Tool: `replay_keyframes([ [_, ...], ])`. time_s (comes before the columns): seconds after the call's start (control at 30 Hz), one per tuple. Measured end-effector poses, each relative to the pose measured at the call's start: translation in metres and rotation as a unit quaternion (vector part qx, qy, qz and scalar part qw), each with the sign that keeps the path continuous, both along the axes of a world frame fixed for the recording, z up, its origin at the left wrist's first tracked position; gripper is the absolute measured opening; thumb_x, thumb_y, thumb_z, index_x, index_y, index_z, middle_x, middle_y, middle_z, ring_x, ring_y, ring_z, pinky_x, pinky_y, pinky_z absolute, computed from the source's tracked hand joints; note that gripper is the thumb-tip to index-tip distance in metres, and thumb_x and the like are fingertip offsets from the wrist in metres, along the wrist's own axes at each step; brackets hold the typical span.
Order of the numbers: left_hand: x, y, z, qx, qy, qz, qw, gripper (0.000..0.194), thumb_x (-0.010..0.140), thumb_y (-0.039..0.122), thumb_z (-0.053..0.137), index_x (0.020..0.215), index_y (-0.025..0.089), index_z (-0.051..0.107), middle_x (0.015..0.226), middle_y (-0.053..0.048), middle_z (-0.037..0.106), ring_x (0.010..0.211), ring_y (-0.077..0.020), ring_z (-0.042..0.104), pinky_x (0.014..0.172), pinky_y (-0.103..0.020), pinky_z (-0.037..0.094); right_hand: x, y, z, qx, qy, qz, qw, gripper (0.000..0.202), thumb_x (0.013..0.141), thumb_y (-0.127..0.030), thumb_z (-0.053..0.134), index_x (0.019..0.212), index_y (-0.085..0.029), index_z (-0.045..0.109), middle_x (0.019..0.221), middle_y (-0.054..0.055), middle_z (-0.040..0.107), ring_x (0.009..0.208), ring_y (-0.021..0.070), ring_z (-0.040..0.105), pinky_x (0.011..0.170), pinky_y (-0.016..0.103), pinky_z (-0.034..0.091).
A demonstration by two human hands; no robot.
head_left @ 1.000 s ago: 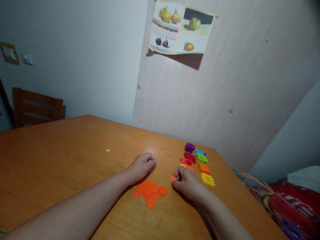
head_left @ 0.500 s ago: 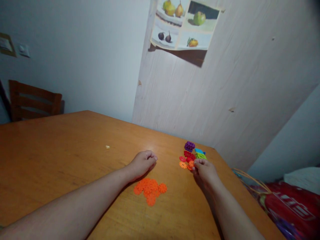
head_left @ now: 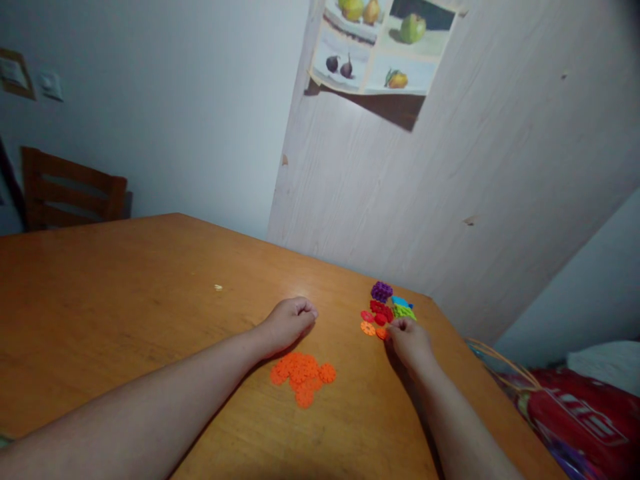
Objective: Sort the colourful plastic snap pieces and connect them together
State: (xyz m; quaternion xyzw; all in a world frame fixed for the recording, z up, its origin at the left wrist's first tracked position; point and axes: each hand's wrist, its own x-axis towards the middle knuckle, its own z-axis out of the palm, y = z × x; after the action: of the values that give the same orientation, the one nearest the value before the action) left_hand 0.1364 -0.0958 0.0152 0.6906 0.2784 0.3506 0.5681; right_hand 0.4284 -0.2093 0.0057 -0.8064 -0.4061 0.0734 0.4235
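The wooden table (head_left: 125,300) is the largest item on view and carries all the pieces. A red bag (head_left: 585,407) lies beyond its right side.

The left hand (head_left: 293,323) rests above the table, its fingers curled together and the thumb folded against them. Nothing shows in it; whether something is hidden inside cannot be told.

The right hand (head_left: 411,341) is set at the far right of the table, thumb and forefinger close together at the edge of an orange piece. Whether they clamp it or only touch it cannot be determined.

The pile of orange discs (head_left: 303,373) lies nearer the wearer, just below the left hand and between the two forearms — discs overlapping and lying mostly flat.

Beyond the right hand stand groups of notched pieces: a green stack (head_left: 404,312), a dark red group (head_left: 381,311) and a purple block (head_left: 381,291).

Smaller again are the single pieces: a light orange disc (head_left: 368,328) lying flat and, at the right fingertips, the orange piece (head_left: 381,333), partly covered.

Handling, as judged: the discs look like thin plastic — light, fairly stiff, unlikely to break, and perhaps slippery when flat. The sound hold is a thumb-and-forefinger pinch on opposite points of the notched rim; overlapping discs may drag a neighbour along.
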Motion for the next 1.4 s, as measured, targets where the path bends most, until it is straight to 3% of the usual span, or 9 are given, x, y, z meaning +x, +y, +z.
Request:
replay_keyframes([
  [0.13, 0.000, 0.001, -0.001, -0.003, 0.002, -0.001, 1.000, 0.017, 0.078, 0.034, 0.060, 0.076, 0.017, 0.057, 0.058, 0.005, 0.049, 0.052, -0.0089, 0.038, 0.051, -0.022, 0.028, -0.017, -0.002, 0.005, 0.015, -0.082, -0.006, 0.996, 0.007, 0.073, -0.026, 0.059, 0.069, -0.021, 0.058, 0.062, 0.001, 0.058, 0.060, 0.0157, 0.049, 0.054, 0.026, 0.030],
  [0.27, 0.002, 0.004, -0.004, -0.002, 0.005, 0.004, 1.000, 0.020, 0.078, 0.037, 0.061, 0.076, 0.017, 0.058, 0.058, 0.004, 0.051, 0.052, -0.0092, 0.041, 0.052, -0.022, 0.030, -0.060, -0.012, 0.008, -0.007, 0.013, 0.160, 0.987, 0.010, 0.079, -0.030, 0.058, 0.078, -0.020, 0.060, 0.065, -0.001, 0.056, 0.061, 0.0142, 0.049, 0.054, 0.025, 0.033],
  [0.37, 0.003, 0.006, -0.007, 0.000, 0.004, 0.002, 1.000, 0.022, 0.078, 0.038, 0.062, 0.076, 0.017, 0.059, 0.059, 0.004, 0.051, 0.053, -0.0097, 0.042, 0.051, -0.023, 0.031, -0.093, -0.022, 0.013, -0.081, 0.056, 0.305, 0.947, 0.015, 0.081, -0.031, 0.061, 0.092, -0.021, 0.064, 0.073, -0.002, 0.057, 0.063, 0.0122, 0.048, 0.055, 0.024, 0.034],
  [0.53, 0.003, 0.005, -0.006, -0.006, -0.001, 0.001, 1.000, 0.023, 0.077, 0.039, 0.062, 0.076, 0.017, 0.059, 0.058, 0.004, 0.050, 0.053, -0.0095, 0.041, 0.051, -0.022, 0.030, -0.119, -0.031, 0.024, -0.139, -0.033, 0.375, 0.916, 0.025, 0.075, -0.024, 0.069, 0.099, -0.023, 0.067, 0.087, 0.000, 0.060, 0.077, 0.0141, 0.053, 0.066, 0.025, 0.040],
  [0.8, 0.000, 0.000, 0.001, -0.013, -0.003, -0.001, 1.000, 0.017, 0.075, 0.033, 0.062, 0.075, 0.017, 0.057, 0.057, 0.005, 0.049, 0.052, -0.0088, 0.038, 0.050, -0.022, 0.030, -0.126, -0.030, 0.030, -0.120, 0.007, 0.346, 0.930, 0.009, 0.080, -0.026, 0.065, 0.082, -0.019, 0.060, 0.076, -0.002, 0.056, 0.067, 0.0109, 0.047, 0.057, 0.022, 0.035],
  [0.97, 0.000, 0.000, 0.001, -0.017, 0.003, 0.001, 1.000, 0.019, 0.075, 0.036, 0.062, 0.075, 0.018, 0.057, 0.058, 0.005, 0.049, 0.051, -0.0088, 0.038, 0.050, -0.022, 0.028, -0.112, -0.023, 0.020, -0.073, 0.145, 0.317, 0.935, 0.032, 0.089, -0.049, 0.055, 0.074, -0.021, 0.051, 0.062, -0.004, 0.050, 0.054, 0.0097, 0.040, 0.051, 0.022, 0.030],
  [1.1, 0.001, 0.000, 0.000, -0.012, 0.010, 0.006, 1.000, 0.019, 0.076, 0.037, 0.061, 0.076, 0.018, 0.058, 0.058, 0.005, 0.049, 0.051, -0.0089, 0.039, 0.050, -0.022, 0.029, -0.087, -0.014, 0.020, -0.016, 0.163, 0.229, 0.960, 0.041, 0.085, -0.059, 0.051, 0.067, -0.023, 0.046, 0.057, -0.002, 0.049, 0.051, 0.0115, 0.042, 0.049, 0.024, 0.032],
  [1.27, 0.001, 0.001, 0.000, -0.009, 0.013, 0.006, 1.000, 0.016, 0.075, 0.033, 0.061, 0.077, 0.018, 0.058, 0.058, 0.005, 0.049, 0.052, -0.0090, 0.039, 0.050, -0.022, 0.029, -0.050, -0.014, 0.033, 0.049, 0.099, 0.066, 0.992, 0.037, 0.071, -0.056, 0.064, 0.064, -0.022, 0.052, 0.056, -0.002, 0.049, 0.051, 0.0121, 0.042, 0.049, 0.025, 0.031],
  [1.4, 0.001, 0.001, 0.000, -0.006, 0.012, 0.005, 1.000, 0.016, 0.076, 0.033, 0.060, 0.076, 0.017, 0.058, 0.059, 0.004, 0.050, 0.052, -0.0093, 0.039, 0.050, -0.022, 0.028, -0.024, -0.015, 0.025, 0.052, 0.086, -0.002, 0.995, 0.033, 0.074, -0.053, 0.060, 0.065, -0.021, 0.054, 0.048, -0.002, 0.047, 0.045, 0.0127, 0.040, 0.046, 0.027, 0.029],
])
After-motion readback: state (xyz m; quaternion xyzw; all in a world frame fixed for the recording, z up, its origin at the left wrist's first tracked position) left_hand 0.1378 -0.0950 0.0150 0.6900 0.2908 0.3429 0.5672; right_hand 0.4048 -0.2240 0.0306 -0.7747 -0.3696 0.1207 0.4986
